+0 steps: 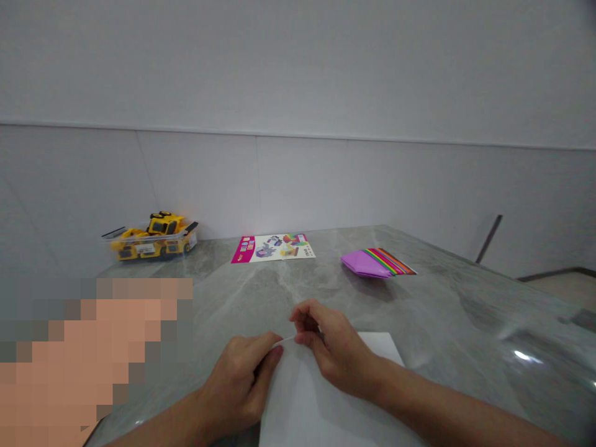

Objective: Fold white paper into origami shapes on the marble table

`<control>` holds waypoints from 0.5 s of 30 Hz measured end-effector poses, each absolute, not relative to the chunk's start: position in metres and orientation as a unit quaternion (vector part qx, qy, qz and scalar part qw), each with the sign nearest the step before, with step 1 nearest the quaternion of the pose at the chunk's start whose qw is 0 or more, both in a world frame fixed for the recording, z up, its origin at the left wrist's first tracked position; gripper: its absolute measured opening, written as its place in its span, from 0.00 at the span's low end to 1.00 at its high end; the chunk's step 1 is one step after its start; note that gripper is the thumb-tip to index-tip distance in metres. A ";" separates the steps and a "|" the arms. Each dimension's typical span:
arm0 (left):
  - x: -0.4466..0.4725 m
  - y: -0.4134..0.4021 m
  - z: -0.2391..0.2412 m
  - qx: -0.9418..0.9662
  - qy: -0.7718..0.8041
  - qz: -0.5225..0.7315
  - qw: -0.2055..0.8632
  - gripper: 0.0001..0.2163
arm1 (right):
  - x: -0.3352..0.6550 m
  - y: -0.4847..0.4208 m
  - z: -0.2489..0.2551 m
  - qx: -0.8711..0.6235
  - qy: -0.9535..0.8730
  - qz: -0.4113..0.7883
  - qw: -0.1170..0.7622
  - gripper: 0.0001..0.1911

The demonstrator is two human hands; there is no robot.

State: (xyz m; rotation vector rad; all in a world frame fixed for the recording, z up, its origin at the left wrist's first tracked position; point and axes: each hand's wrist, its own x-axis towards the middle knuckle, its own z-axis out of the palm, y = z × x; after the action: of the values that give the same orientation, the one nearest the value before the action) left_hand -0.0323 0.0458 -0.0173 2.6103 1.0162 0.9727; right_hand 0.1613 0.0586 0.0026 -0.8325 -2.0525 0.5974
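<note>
A white sheet of paper (302, 397) lies in front of me at the bottom centre, with its far right corner showing past my right wrist. My left hand (246, 375) pinches the sheet's far left edge between thumb and fingers. Close beside it, my right hand (333, 347) has curled fingers, and its thumb tip meets the raised paper edge. A thin strip of that edge shows between the two hands. The right forearm crosses over the sheet and covers part of it.
On the grey marbled table (209, 310) stand a clear plastic box (149, 239) of yellow toy vehicles, a printed booklet (274, 248) and a fanned stack of coloured paper (377, 263). A white wall (298, 180) rises behind. The left side is pixelated.
</note>
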 end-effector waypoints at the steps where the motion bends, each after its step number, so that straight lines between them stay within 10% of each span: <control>1: -0.032 0.046 -0.017 0.874 0.339 0.337 0.084 0.07 | 0.160 0.058 0.003 -0.330 -0.811 0.246 0.416 0.14; 15: -0.035 0.049 -0.019 0.879 0.300 0.368 0.051 0.10 | 0.160 0.056 -0.002 -0.313 -0.810 0.264 0.420 0.15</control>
State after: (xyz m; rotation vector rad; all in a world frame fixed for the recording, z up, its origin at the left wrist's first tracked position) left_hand -0.0352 0.0489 -0.0191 2.6753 0.9131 1.1189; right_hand 0.1601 0.0559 -0.0019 -0.7842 -2.0308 0.6630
